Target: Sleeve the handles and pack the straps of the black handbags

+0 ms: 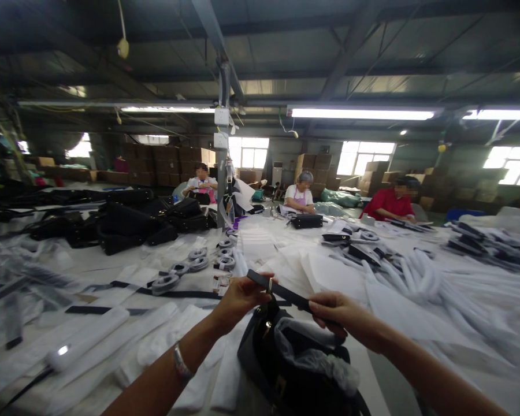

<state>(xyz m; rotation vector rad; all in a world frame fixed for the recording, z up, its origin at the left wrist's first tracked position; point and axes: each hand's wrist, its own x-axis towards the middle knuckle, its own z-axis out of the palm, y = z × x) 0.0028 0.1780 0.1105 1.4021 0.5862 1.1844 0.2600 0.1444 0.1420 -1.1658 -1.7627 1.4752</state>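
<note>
I see my left hand [239,297] pinched shut on one end of a black strap [286,293]; my right hand [334,312] is closed on the other end; the strap runs straight between them, just above the open black handbag [281,370] (pale wrapping stuffed inside) on the white table [112,263]; coiled straps [170,282] lie beyond.

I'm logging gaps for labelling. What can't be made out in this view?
All in the head view:
Bag: bottom cut off by the lower edge.
Strap: one end hidden in right hand.
Gold clasp: tiny, partly behind left hand.
Grey rolls: blurred, make unclear.
Far workers: their items too small.
</note>
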